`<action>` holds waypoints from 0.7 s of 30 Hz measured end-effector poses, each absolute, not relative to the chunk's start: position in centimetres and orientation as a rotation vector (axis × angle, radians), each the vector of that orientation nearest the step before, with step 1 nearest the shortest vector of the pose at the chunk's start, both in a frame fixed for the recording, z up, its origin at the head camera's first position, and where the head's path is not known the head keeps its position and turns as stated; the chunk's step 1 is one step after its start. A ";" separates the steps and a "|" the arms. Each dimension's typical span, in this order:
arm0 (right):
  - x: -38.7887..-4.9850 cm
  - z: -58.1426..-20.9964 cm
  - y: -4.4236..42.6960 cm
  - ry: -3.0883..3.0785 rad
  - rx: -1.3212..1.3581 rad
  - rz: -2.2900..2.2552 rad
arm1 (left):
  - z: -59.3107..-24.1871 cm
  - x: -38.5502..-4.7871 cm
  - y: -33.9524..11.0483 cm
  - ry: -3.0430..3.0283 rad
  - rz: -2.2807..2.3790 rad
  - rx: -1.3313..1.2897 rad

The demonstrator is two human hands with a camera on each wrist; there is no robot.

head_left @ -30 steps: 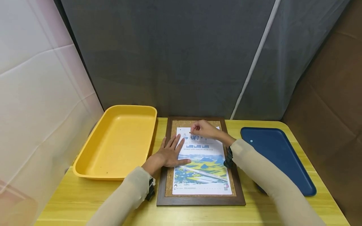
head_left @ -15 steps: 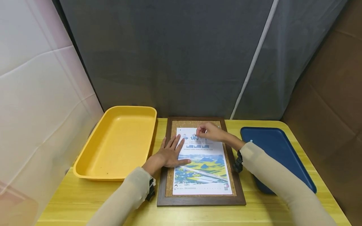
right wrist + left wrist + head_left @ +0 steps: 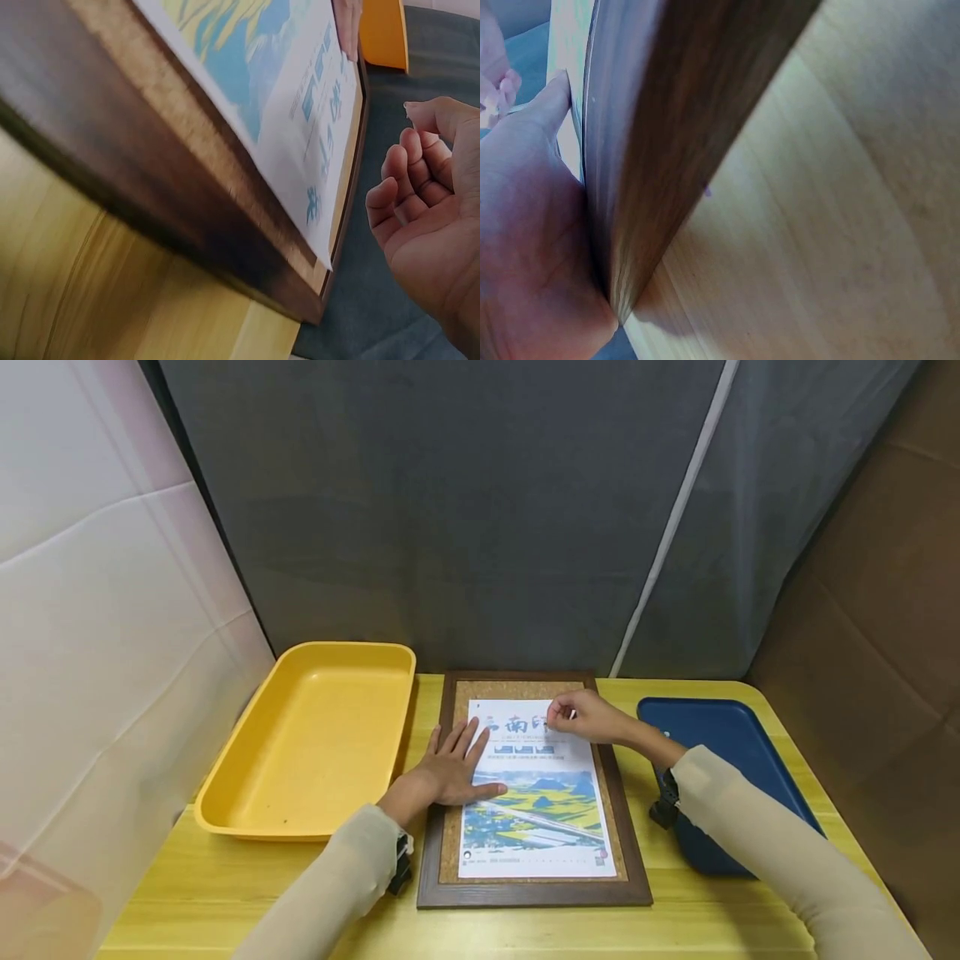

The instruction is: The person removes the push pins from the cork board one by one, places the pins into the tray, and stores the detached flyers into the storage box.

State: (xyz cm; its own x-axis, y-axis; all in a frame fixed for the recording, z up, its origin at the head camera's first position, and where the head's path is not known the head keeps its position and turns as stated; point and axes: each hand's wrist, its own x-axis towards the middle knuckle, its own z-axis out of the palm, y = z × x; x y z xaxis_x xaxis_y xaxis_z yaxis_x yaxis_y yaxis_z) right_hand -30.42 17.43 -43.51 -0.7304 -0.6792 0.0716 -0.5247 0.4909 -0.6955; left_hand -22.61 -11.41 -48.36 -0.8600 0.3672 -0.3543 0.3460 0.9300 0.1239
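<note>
A sheet of paper with a printed landscape (image 3: 536, 810) lies on a cork board (image 3: 450, 852) in a dark wooden frame (image 3: 532, 895). My left hand (image 3: 448, 774) rests flat across its left side, fingers spread; in the left wrist view the palm (image 3: 532, 232) lies against the frame edge (image 3: 660, 150). Above the sheet's upper right, my right hand (image 3: 588, 717) pinches something tiny, perhaps a pin, between thumb and forefinger. The right wrist view has that hand (image 3: 439, 195) off the surface, other fingers curled, beside the paper's corner (image 3: 319, 244). A small dark dot marks the top left corner.
A yellow tray (image 3: 307, 743) stands left of the frame, with tiny dark specks near its front. On the right lies a dark blue tray (image 3: 731, 747), partly under my right forearm. A grey curtain (image 3: 450, 527) hangs behind the wooden table (image 3: 225, 893).
My right hand has moved rightward over the printed heading, from its middle to its right end, uncovering the characters. My left hand and the frame have stayed in place.
</note>
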 end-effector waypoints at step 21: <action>-29.5 -42.6 23.6 2.544 -0.999 -1.045 | -48.2 -22.5 -11.5 2.735 0.134 0.540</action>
